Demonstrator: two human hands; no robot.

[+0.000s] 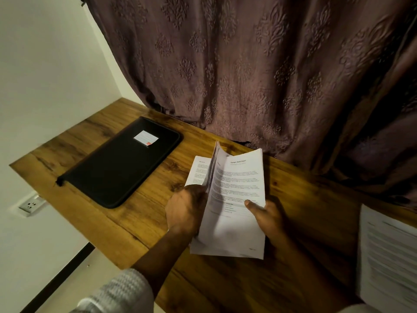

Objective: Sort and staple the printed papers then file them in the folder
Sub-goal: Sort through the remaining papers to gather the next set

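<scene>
nearest me, at seven o'clock, a grey knitted sleeve (121, 290) sits pushed up the left forearm. both hands are over the wooden desk (225, 290), close together on one stack of printed papers (234, 222), which is tilted up in the middle of the view. the left hand (185, 213) curls round the stack's left edge and parts some sheets, which fan out toward eleven o'clock. the right hand (270, 219) grips the right edge, thumb pressed flat on the top page, fingers hidden underneath. that page has a heading and blocks of text too small to read. at four o'clock a second pile of printed sheets (388, 256) sits at the desk's right side, blurred and cut by the frame. farther off, at ten o'clock from the hands, a black zip folder (121, 168) lies flat and closed with a white label (146, 137) on its cover. at nine o'clock, below the desk edge, there's a wall socket (30, 205). from twelve to two o'clock hangs a mauve embossed curtain (248, 64).
</scene>
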